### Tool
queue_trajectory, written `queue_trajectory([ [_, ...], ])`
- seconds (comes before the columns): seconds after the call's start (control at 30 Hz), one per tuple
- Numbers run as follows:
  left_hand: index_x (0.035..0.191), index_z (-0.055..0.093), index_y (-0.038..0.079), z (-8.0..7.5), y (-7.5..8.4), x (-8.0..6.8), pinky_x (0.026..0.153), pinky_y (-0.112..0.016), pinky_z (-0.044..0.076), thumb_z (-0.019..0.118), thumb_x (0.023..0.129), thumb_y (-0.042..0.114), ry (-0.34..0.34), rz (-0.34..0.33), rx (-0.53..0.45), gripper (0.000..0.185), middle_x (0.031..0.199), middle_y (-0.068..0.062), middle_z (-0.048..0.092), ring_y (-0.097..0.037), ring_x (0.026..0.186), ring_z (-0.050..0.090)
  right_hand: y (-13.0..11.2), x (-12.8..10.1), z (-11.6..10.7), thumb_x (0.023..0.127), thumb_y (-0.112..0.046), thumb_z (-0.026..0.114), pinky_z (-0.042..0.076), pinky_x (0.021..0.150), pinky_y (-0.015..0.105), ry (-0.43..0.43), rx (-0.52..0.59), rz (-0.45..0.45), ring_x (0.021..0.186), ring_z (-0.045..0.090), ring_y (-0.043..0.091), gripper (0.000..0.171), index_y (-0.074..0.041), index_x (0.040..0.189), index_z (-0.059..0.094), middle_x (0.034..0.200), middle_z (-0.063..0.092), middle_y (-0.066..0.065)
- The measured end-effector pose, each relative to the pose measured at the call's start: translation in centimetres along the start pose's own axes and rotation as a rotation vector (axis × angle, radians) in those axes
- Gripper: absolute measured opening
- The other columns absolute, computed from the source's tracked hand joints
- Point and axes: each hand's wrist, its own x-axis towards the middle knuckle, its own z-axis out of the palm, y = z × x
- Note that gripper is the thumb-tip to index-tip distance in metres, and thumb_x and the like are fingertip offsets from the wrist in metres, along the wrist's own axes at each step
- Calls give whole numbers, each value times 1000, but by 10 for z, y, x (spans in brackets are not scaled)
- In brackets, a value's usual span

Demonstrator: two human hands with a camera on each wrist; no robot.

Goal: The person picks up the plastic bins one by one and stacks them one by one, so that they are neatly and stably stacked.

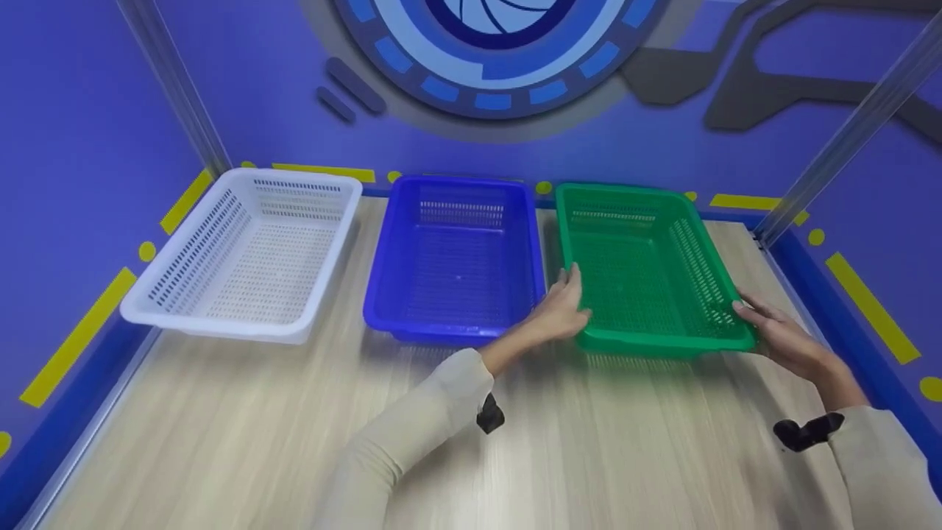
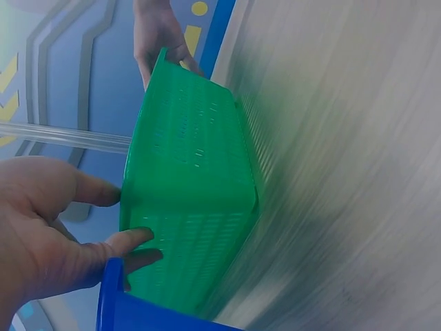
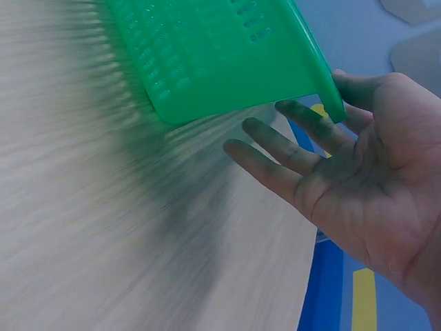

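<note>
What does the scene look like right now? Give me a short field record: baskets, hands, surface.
baskets: white basket, blue basket, green basket, side by side, all look empty
left hand: fingers straight against the green basket's left wall
right hand: open fingers at its right near corner
surface: wooden table

**Blur and frame edges hide much of the scene**

Motion smears the wooden table point(image 3: 89, 227) in both wrist views, erasing its grain. The blue basket point(image 2: 138, 310) shows only a corner at the left wrist picture's bottom edge. The green basket point(image 3: 220, 55) runs off the top of the right wrist view, covering the right hand's point(image 3: 358, 179) fingertips.
</note>
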Motion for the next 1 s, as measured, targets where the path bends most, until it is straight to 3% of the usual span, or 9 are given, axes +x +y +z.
queue_trajectory([
  [0.2,152,4,6,-2,1,1,115,-36,25,54,96,15,-12,-17,37,76,158,-20,4,-27,145,14,-1,3,6,104,-34,31,53,88,33,-49,130,14,103,62,11,73,-16,148,-24,128,38,2],
  [0.43,152,10,7,-1,1,3,114,-36,26,56,94,14,0,-12,32,74,158,-19,7,-26,145,16,1,6,11,104,-32,32,53,87,38,-37,263,11,97,63,13,74,-21,146,-27,124,40,3],
  [0.67,152,18,11,-2,3,6,114,-37,28,59,93,13,22,-39,27,72,158,-15,15,-24,146,16,0,3,13,102,-36,34,54,84,30,7,236,4,97,64,12,77,-19,146,-27,129,32,1],
  [0.9,149,29,14,-3,7,7,112,-38,32,64,89,11,72,-51,-104,69,156,-11,24,-24,143,25,1,-2,10,103,-31,35,55,82,30,6,360,-17,96,65,13,77,-17,145,-28,114,55,-4],
  [1.0,149,31,16,-3,8,7,111,-37,33,64,89,10,92,-58,-157,69,155,-7,26,-23,142,28,1,-4,9,103,-30,35,55,82,30,3,403,-34,96,64,13,77,-17,144,-29,112,57,-3],
])
